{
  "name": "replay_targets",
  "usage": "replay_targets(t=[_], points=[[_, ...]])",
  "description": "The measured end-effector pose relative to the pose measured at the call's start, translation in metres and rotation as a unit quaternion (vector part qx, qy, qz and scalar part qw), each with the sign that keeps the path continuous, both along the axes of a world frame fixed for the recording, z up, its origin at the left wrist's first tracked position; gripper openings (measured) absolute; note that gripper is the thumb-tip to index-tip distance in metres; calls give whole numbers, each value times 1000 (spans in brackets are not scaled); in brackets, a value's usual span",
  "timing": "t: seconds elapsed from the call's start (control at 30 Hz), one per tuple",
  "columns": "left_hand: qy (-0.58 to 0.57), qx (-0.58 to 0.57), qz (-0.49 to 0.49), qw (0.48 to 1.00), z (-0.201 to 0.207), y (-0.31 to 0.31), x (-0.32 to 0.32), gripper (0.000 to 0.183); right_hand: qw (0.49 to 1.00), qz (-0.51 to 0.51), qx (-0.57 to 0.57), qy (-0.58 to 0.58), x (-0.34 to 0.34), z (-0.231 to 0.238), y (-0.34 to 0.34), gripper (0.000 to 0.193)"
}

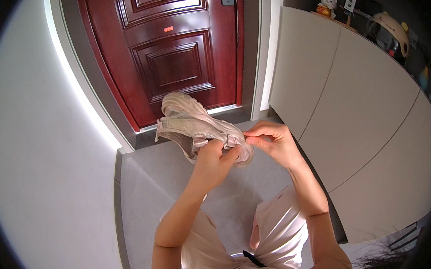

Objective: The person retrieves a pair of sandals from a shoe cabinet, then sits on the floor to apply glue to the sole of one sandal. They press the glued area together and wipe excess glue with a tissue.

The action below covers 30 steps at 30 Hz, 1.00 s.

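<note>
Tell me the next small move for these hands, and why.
Probably a gentle outward tug with the right hand, while the left hand steadies the pale footwear: the left already grips it, and the right thumb and forefinger are at its right end. What they pinch is too small to tell, so go lightly.

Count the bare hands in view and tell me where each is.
2. The left hand holds the pale footwear, some of its fingers hidden; the right hand is farther right, at the footwear's right end.
</note>
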<state>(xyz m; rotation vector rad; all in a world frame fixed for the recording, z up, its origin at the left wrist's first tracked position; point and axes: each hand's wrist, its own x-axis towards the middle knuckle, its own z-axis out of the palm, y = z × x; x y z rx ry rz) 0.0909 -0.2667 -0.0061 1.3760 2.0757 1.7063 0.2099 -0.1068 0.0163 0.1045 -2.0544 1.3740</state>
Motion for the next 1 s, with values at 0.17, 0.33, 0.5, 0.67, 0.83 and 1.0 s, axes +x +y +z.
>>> replay_targets(t=[0.17, 0.33, 0.5, 0.67, 0.83, 1.0], points=[[-37, -20, -53, 998, 5, -2, 0, 25, 999, -1, 35, -28, -1, -4, 5, 15], [-148, -82, -99, 981, 10, -6, 0, 19, 996, 1, 53, -69, 4, 4, 2, 13], [-139, -43, -98, 984, 18, -2, 4, 20, 995, -2, 86, -47, 7, 6, -1, 13], [-239, 24, -114, 964, 19, 6, 7, 19, 992, -48, 114, -17, 11, 14, -9, 12], [-301, 90, -106, 943, 12, 15, 7, 17, 992, -58, 112, 9, 10, 13, -11, 11], [-333, 68, -105, 935, 13, 18, 3, 18, 999, 10, 37, 6, 3, 0, 5, 11]])
